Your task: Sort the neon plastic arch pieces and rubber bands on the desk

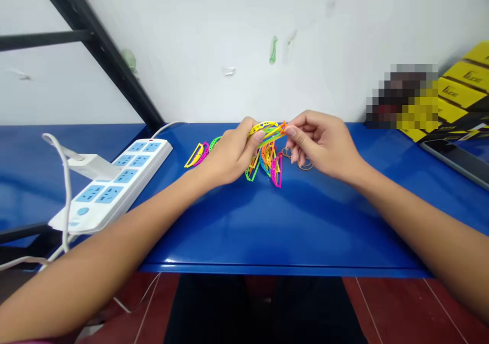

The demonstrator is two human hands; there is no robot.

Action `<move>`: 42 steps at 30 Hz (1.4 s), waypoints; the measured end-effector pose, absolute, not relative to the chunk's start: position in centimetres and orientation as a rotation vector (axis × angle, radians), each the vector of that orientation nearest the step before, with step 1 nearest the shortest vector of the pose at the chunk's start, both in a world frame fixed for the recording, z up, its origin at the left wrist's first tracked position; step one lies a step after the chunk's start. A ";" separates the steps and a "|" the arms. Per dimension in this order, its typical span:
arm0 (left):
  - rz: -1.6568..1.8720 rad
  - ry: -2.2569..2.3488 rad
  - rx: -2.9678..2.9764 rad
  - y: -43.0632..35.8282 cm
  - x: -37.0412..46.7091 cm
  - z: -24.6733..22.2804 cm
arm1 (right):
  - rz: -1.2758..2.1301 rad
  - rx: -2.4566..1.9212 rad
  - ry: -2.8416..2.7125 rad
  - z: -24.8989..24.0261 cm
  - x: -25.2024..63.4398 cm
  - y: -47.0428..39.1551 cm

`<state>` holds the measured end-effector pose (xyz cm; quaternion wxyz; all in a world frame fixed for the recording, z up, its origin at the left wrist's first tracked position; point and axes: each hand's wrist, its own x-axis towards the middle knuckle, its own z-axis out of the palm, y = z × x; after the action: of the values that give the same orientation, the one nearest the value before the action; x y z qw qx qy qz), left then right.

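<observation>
Fingers (255,143) of L hand (231,153) gripping plastic pcs (263,126), part. hidden, R hand (324,142) pinching orange bit (283,127), blurry

Here's the glossy blue table (290,232), spanning the frame: white power strip (126,176) slanting across the left, bright half-moon plastic pieces (277,173) around the middle, rubber bands (304,168) just right of them, and over at far right, a dark phone (458,161) beside yellow-and-black boxes (460,91)!
</observation>
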<state>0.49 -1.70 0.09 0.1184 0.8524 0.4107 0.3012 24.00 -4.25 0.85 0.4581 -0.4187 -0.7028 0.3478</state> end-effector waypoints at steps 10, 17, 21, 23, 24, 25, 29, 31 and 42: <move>0.853 0.850 2.098 -1.4 0.6 0.4 | 1.050 -0.991 -1.705 1.3 23.7 -4.2; 0.840 0.819 2.112 -1.2 0.6 0.8 | 1.104 -0.986 -1.685 1.6 24.1 -4.1; 0.902 0.964 2.427 -1.3 0.3 0.8 | 1.132 -1.007 -1.713 1.3 24.4 -3.8; 0.908 1.039 2.642 -1.2 0.0 0.7 | 1.162 -1.003 -1.762 1.2 24.5 -3.6; 0.897 1.055 2.744 -1.0 -0.3 0.7 | 1.169 -1.000 -1.796 1.2 24.6 -3.6; 0.880 1.056 2.836 -0.9 -0.5 0.6 | 1.162 -0.996 -1.836 1.2 24.7 -3.6; 0.851 1.012 3.103 -0.3 -1.2 0.2 | 0.888 -0.977 -2.061 1.0 25.2 -3.5; 0.855 0.965 3.182 -0.3 -1.2 0.0 | 0.590 -0.954 -2.196 0.5 25.3 -3.4; 0.799 0.933 3.093 -0.8 -0.9 0.6 | -0.008 -0.969 -2.429 -0.5 25.3 -3.8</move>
<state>-0.90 -0.79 0.64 -0.0931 0.9254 0.2792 0.2389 25.29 -3.76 -0.49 0.2600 -0.3577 -0.8969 -0.0029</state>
